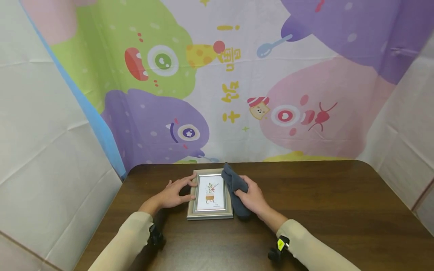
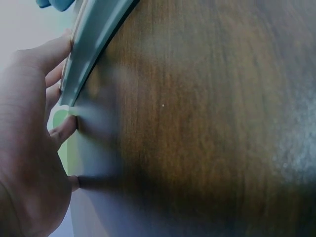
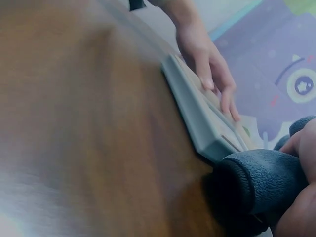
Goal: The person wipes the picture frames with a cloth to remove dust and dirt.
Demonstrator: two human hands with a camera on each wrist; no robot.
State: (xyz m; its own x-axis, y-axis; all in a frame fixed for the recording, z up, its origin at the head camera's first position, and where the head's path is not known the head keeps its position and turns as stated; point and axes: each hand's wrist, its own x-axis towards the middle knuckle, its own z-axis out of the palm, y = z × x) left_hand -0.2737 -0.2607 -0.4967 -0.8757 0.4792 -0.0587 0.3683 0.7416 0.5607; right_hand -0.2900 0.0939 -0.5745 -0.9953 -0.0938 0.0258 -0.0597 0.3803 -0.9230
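A picture frame (image 1: 210,217) with a silvery-beige border lies flat on the table, showing a print of a potted plant. My left hand (image 1: 174,192) rests on its left side, thumb and fingertips spread along the border. In the left wrist view, other fingers of the left hand (image 2: 29,133) touch the tabletop beside the frame (image 2: 91,47). My right hand (image 1: 253,195) grips a folded dark grey-blue cloth (image 1: 240,207) at the frame's right side. The cloth's upper end overlaps the frame's top right corner. Up close in the right wrist view, the cloth (image 3: 264,180) looks plush and bunched.
The brown wooden table (image 1: 325,199) extends to both sides and toward me. Behind its far edge hangs a cartoon-printed curtain (image 1: 234,143). Pale cloth panels (image 1: 51,150) stand at the left and right. A small black device (image 1: 276,254) is strapped at each wrist.
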